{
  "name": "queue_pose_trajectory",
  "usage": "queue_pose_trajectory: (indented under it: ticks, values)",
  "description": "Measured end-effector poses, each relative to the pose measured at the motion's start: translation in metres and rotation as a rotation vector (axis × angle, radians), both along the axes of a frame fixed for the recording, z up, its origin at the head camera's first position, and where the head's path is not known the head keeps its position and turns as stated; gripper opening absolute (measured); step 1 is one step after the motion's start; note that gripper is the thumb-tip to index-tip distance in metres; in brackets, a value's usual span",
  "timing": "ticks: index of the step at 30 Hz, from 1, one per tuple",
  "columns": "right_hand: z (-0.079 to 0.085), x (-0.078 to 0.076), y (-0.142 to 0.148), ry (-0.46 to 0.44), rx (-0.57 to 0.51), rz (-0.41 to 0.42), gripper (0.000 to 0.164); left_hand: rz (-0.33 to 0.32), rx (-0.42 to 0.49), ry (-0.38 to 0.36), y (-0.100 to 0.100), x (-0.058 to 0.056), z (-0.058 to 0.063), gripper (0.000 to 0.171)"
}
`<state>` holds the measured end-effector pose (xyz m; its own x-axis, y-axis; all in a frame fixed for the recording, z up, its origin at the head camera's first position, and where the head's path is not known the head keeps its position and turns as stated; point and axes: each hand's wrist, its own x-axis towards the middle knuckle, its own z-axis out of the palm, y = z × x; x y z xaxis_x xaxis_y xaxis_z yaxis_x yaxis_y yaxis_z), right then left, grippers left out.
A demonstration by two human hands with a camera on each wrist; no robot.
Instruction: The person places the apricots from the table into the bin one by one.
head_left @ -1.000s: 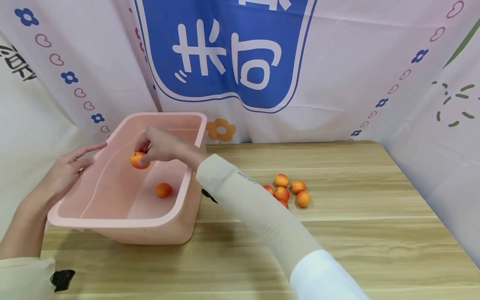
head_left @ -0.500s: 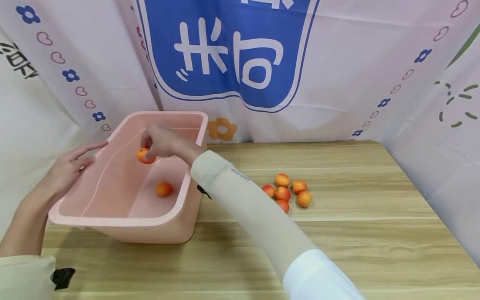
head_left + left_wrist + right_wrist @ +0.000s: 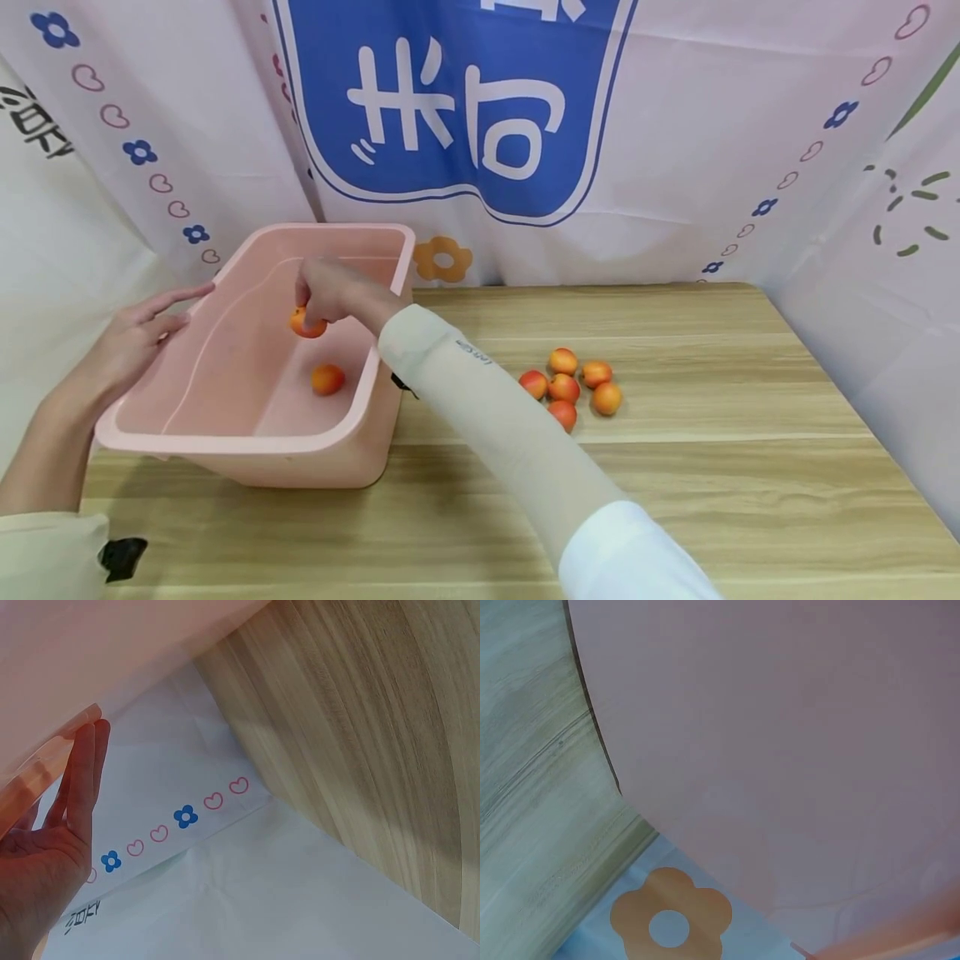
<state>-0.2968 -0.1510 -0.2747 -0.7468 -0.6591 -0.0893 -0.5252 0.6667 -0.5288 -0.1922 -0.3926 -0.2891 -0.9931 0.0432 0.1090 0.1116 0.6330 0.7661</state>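
Observation:
A deep pink plastic tub (image 3: 247, 446) stands on the left of the table. My left hand (image 3: 135, 337) rests at its left rim. In the left wrist view that hand (image 3: 56, 840) has straight fingers touching the tub's lip from outside. Reaching over the right rim, my right hand (image 3: 330, 292) pinches an orange-red apricot (image 3: 306, 323) inside the tub, above its floor. Another apricot (image 3: 327, 380) lies on the tub floor. The right wrist view shows mostly the tub's outer wall (image 3: 780, 750); the held apricot is not visible there.
Several loose apricots (image 3: 564, 388) cluster on the wood-grain table (image 3: 712, 375), right of the tub and just beyond my right forearm. A printed white cloth (image 3: 697, 150) hangs behind the table, with more cloth at both sides.
My right hand, still pinching the apricot, has shifted a little to the right inside the tub and, lately, slightly lower. The left hand and the tub stay in place.

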Motion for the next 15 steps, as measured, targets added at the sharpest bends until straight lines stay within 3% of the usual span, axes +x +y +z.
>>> queue_pose_trajectory:
  ticks: [5,9,15]
  values:
    - [-0.0018,0.0010,-0.0001,-0.014,0.031,-0.049,0.019,-0.002,-0.039,0.001,-0.0004,-0.0005,-0.0009,0.050]
    - [-0.0027,0.0025,-0.0011,-0.047,0.049,-0.085,0.019,-0.007,-0.027,0.002,-0.0003,0.0005,-0.0017,0.050]
    - [-0.0056,0.0007,-0.0024,-0.028,0.110,-0.081,0.007,-0.008,0.021,-0.010,0.0006,0.0012,-0.0006,0.052]
